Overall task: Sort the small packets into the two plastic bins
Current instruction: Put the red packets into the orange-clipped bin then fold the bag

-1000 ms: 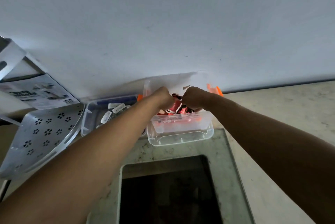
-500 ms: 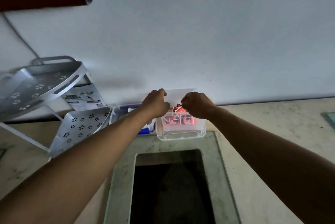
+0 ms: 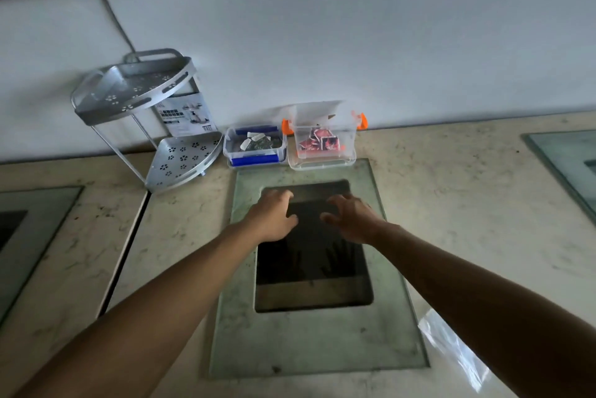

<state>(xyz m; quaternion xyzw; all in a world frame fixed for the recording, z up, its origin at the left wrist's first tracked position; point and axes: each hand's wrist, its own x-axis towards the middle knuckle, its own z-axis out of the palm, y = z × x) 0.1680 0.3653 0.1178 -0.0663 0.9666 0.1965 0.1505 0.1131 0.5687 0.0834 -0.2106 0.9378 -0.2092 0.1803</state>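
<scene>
Bare and empty, my left hand [image 3: 272,215] and right hand [image 3: 351,217] hover with fingers spread over the dark glass panel [image 3: 312,268]. Ahead of them stand both bins, touching: the blue bin [image 3: 255,146] left with pale packets [image 3: 258,141], the orange bin [image 3: 322,146] right with red packets [image 3: 319,142].
</scene>
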